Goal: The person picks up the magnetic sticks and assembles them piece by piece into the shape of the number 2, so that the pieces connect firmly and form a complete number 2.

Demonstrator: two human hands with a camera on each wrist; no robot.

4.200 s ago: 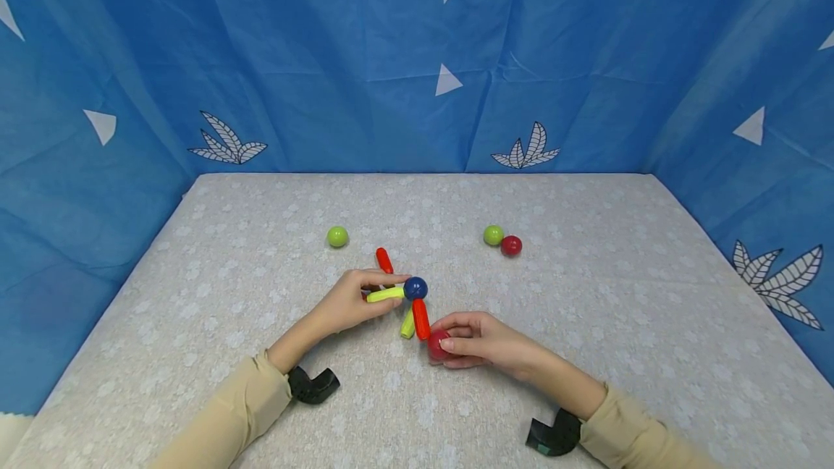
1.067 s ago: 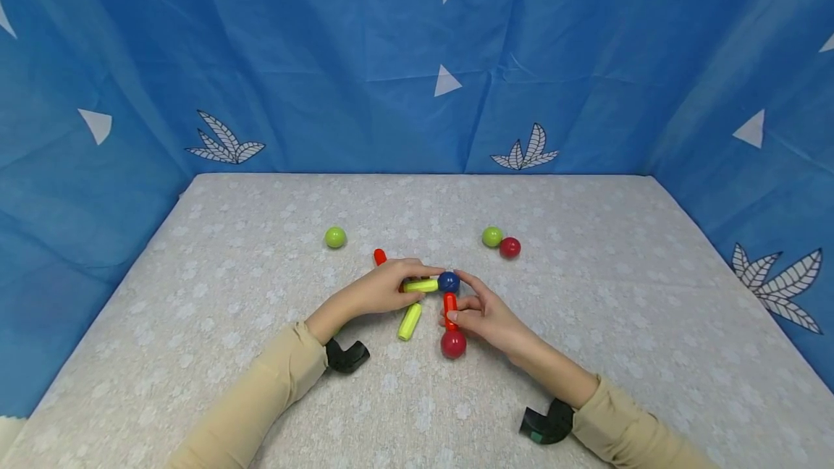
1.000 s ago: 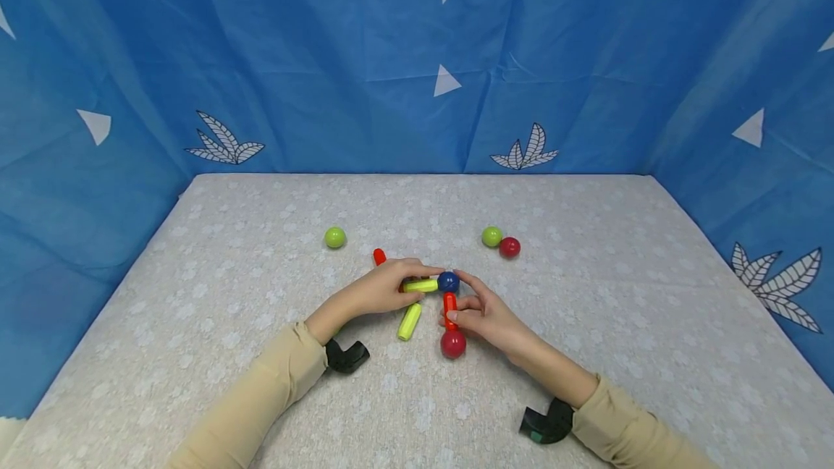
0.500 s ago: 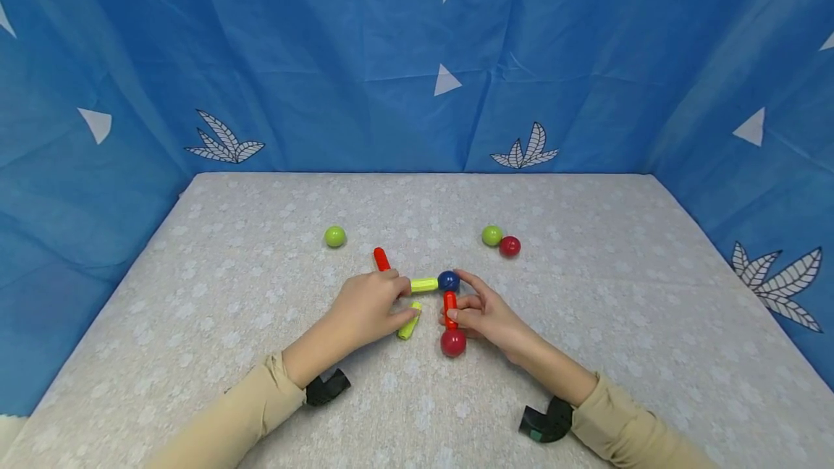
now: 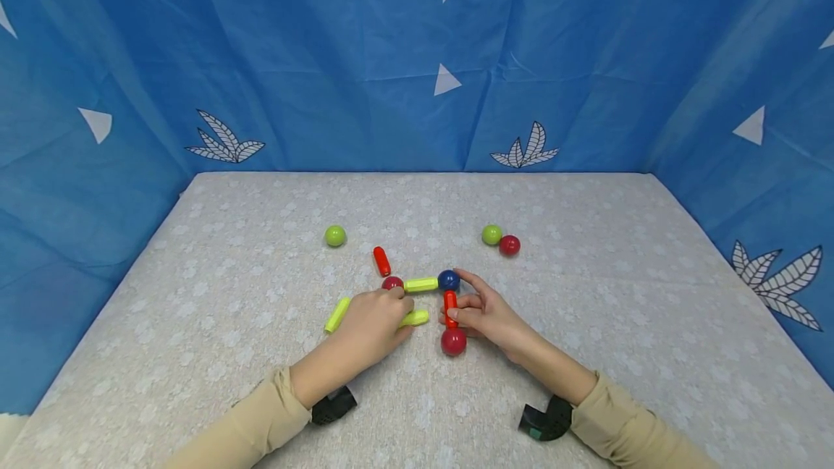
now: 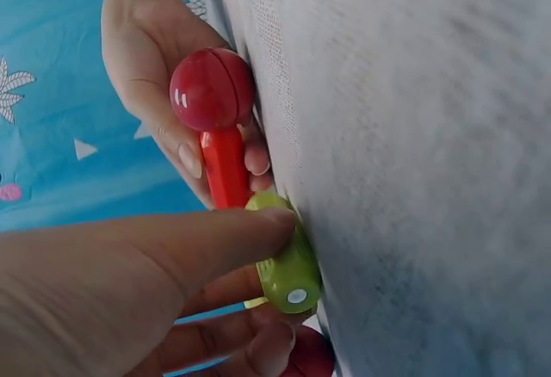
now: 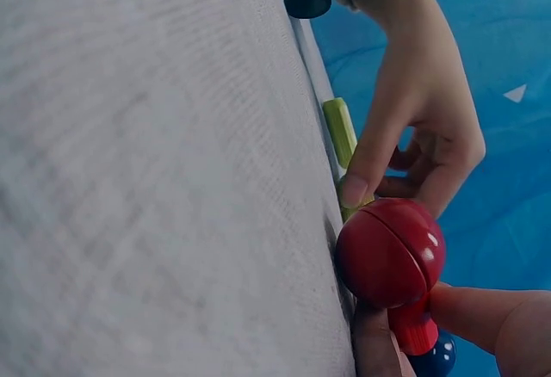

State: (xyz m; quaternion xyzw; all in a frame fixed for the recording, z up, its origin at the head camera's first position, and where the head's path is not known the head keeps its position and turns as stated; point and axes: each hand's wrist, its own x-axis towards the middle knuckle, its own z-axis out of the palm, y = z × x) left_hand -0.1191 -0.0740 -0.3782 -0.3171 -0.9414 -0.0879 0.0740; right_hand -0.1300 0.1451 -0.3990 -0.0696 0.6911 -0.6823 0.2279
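My left hand (image 5: pixel 374 324) pinches a yellow-green magnetic rod (image 5: pixel 415 318) low over the table; its magnet end shows in the left wrist view, where the thumb presses on the rod (image 6: pixel 291 269). My right hand (image 5: pixel 485 317) holds a red rod (image 5: pixel 450 302) between thumb and fingers, the index finger touching the blue ball (image 5: pixel 448 280) at its far end. A red ball (image 5: pixel 453 341) caps the near end, large in the right wrist view (image 7: pixel 392 252). From the blue ball another yellow-green rod (image 5: pixel 420 284) runs left to a second red ball (image 5: pixel 393 283), partly behind my left hand.
A loose red rod (image 5: pixel 381 261) lies beyond the left hand, and a yellow-green rod (image 5: pixel 337 315) lies left of it. Farther back are a green ball (image 5: pixel 335 235), another green ball (image 5: pixel 491 234) and a red ball (image 5: pixel 510 245). A blue curtain (image 5: pixel 417 78) borders the table.
My left hand let go of the yellow-green rod by the blue ball, drew back and took hold of the loose yellow-green rod, turning it. The right hand has stayed on the red rod.
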